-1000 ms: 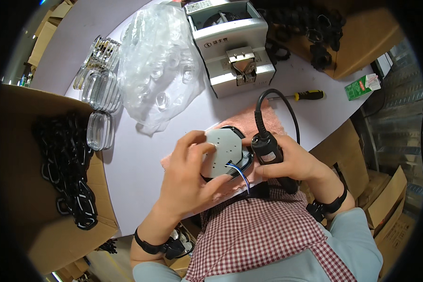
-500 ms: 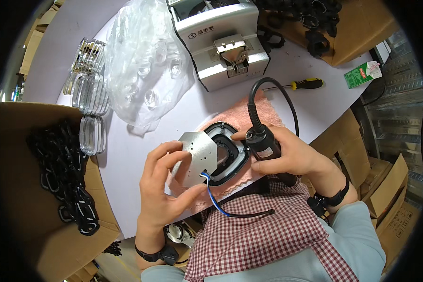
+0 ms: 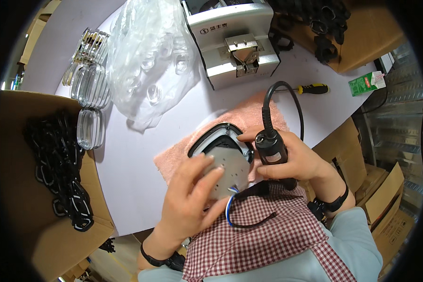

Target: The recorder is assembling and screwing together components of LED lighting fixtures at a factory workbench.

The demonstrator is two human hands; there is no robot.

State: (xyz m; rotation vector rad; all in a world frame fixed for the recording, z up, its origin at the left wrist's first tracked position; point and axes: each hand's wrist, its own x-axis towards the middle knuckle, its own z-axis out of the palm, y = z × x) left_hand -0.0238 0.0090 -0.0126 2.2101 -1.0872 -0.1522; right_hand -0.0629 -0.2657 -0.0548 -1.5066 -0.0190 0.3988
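My left hand (image 3: 185, 204) grips a thin silver metal plate (image 3: 232, 167) with small holes, its fingers and thumb at the plate's left side. Blue, white and black wires (image 3: 229, 211) come out of the plate's lower edge and curl over the checked apron. Behind the plate, a black rounded lamp-like housing (image 3: 204, 141) with a pale inner rim lies on a pink cloth (image 3: 174, 160); the plate covers part of it. In my right hand (image 3: 298, 157) is a black corded electric screwdriver (image 3: 270, 149). That hand's index finger reaches to the housing's right rim.
A silver screw-feeder-like machine (image 3: 239, 42) stands at the back, beside a plastic bag of clear parts (image 3: 150, 70). Clear lenses (image 3: 90, 84) are stacked at left, near a carton (image 3: 56, 254) of black frames. Rightward lie a yellow-black screwdriver (image 3: 314, 89) and a green drink carton (image 3: 362, 84).
My left hand has brought the metal plate right and toward me, turning it, and the plate now covers the housing's near part. The wires shifted along. My right hand still holds the electric screwdriver.
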